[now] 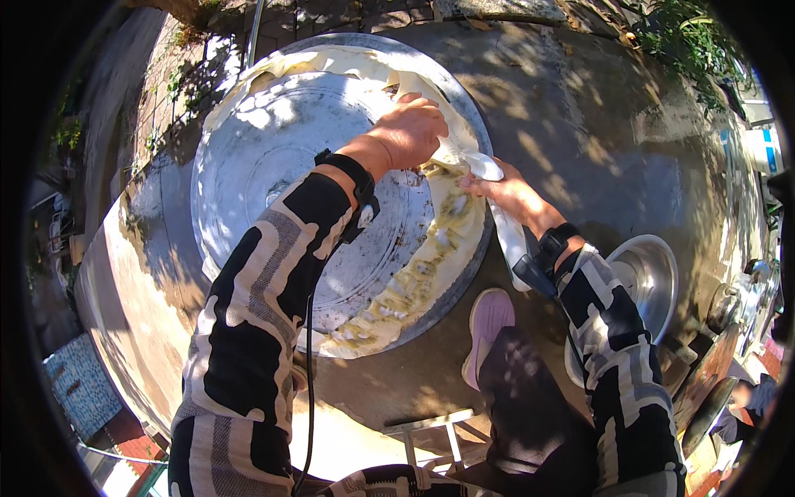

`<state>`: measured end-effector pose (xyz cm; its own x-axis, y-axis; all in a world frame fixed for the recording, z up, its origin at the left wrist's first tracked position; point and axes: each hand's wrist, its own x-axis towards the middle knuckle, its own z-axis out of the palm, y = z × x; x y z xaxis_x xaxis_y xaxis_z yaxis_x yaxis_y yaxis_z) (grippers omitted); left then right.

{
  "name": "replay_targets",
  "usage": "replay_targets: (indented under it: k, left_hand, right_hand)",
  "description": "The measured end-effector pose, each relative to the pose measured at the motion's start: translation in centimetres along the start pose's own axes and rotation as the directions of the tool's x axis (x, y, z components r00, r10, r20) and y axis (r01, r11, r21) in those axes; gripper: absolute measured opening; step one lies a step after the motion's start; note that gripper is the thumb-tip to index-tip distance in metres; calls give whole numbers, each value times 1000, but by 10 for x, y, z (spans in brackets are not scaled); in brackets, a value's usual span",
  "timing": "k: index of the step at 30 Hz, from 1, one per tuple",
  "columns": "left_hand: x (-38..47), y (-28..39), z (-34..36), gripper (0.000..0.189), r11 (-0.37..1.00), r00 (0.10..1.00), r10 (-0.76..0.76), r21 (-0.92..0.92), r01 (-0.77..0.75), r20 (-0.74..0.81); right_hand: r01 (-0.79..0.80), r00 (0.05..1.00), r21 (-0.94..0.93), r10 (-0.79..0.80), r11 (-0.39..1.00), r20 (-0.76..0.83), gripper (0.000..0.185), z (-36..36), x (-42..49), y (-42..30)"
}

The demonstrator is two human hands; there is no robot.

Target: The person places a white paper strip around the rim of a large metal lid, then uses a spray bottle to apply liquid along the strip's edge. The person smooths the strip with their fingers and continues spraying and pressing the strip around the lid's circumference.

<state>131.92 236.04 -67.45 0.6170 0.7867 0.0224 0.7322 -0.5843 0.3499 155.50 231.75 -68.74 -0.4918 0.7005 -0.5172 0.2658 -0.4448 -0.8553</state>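
A large round metal pan [267, 186] lies before me, with a long strip of pale dough [456, 248] curving around its outer part. On the lower right stretch of the strip lies a yellow-green filling [413, 279] with white patches. My left hand [411, 130] has its fingers closed on the dough at the pan's upper right. Beside it, my right hand [506, 192] is at the pan's right edge, its fingers on the white end of the dough [484, 166]. A long white piece [510, 242] hangs below this hand; its material is unclear.
A stainless steel basin [658, 279] stands at the right, partly behind my right sleeve. My shoe [490, 317] is just below the pan. A metal-framed stool or rack [428, 425] is at the bottom. Another person [754, 397] is at the far right, near stacked round boards or lids [705, 373].
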Motion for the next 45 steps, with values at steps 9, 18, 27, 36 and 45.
replay_targets:
  k: [9, 18, 27, 36, 45]
  left_hand:
    - [57, -19, 8, 45, 965, 904, -196, 238, 109, 379]
    - [59, -74, -13, 29, 888, 909, -415, 235, 395, 45]
    - [25, -110, -18, 16, 978, 984, -178, 104, 178, -13]
    - [-11, -107, -22, 27, 990, 990, -35, 134, 54, -137]
    - [42, -75, -13, 21, 954, 959, -281, 124, 274, 43]
  right_hand:
    - [-25, 1000, -244, 27, 969, 6, 61, -1, 24, -5]
    - [-60, 998, 75, 61, 995, -10, 38, -8, 35, 14]
    - [-134, 991, -64, 134, 989, 4, 55, -13, 35, -2]
    - [-90, 996, -74, 92, 993, 23, 48, -11, 39, 6]
    - [-96, 995, -97, 97, 991, 1, 31, -10, 40, 5]
